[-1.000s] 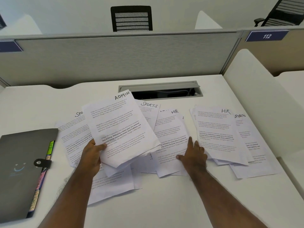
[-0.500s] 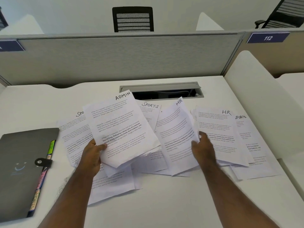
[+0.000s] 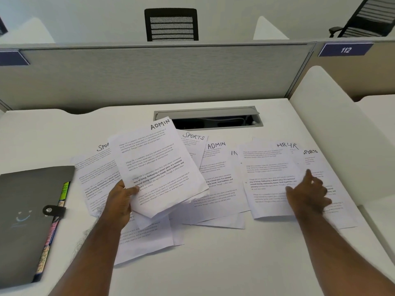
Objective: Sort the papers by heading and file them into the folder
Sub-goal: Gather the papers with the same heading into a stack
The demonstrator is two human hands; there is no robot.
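left hand: gripping white printed ADMIN sheets, lifted off white counter
right hand: fingers spread, pressing blurred HR stack, holding nothing
loose ADMIN sheet: lying between hands, nearer the left
grey folder: closed, far left

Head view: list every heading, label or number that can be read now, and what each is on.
"ADMIN": sheet held in left hand
"SPORTS": sheet behind it
"ADMIN": flat sheet, centre
"SPOR", cut off: left sheet
"HR", smeared double: right pile
"PORTS", partly covered: far right sheet
"112": blue partition sign
Body print and folder tabs: too small or blurred.
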